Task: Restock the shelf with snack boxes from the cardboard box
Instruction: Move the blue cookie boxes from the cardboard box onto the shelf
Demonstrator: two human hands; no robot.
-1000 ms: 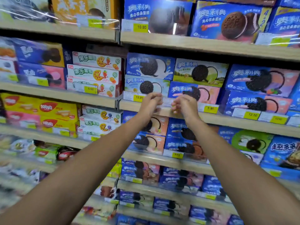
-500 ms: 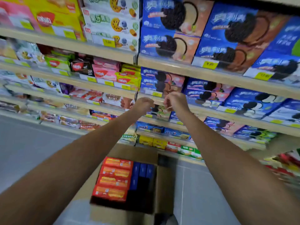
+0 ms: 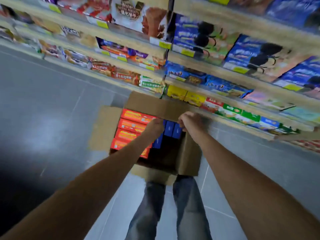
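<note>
Your left hand [image 3: 155,125] & right hand [image 3: 192,122] hover over the cardboard box [image 3: 105,129], on the floor at the foot of the shelf [image 3: 242,23]. The fingers of both hands are curled; too blurred to tell if they grip sth. The blue snack boxes [image 3: 170,129] stand upright just under and between the hands, nearer to the right one.

Person with bare arms, in faded blue jeans [image 3: 149,213]

The left forearm [image 3: 97,184] and right forearm [image 3: 242,179] are uncovered down to the wrists, and the left hand [image 3: 155,126] and right hand [image 3: 192,122] are bare as well. The denim is washed-out blue-grey, paler down the front of each leg.
</note>
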